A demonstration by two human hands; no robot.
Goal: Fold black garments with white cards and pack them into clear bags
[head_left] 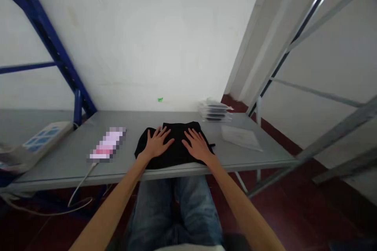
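A black cloth item (176,141), perhaps a folded garment, lies flat near the front edge of the grey table (123,168). My left hand (156,143) rests palm down on its left part, fingers spread. On its right part lies my right hand (198,146), also flat with the fingers apart. Neither hand grips the cloth. A small dark strap or tab sticks out at the cloth's right side. Parts of the cloth are hidden under both hands.
A phone (108,143) with a white cable (84,180) lies to the left. Farther left sits a white power strip (47,137). Stacked clear packets (215,110) stand at the back right, with a flat plastic bag (240,136) in front. Blue and grey metal posts flank the table.
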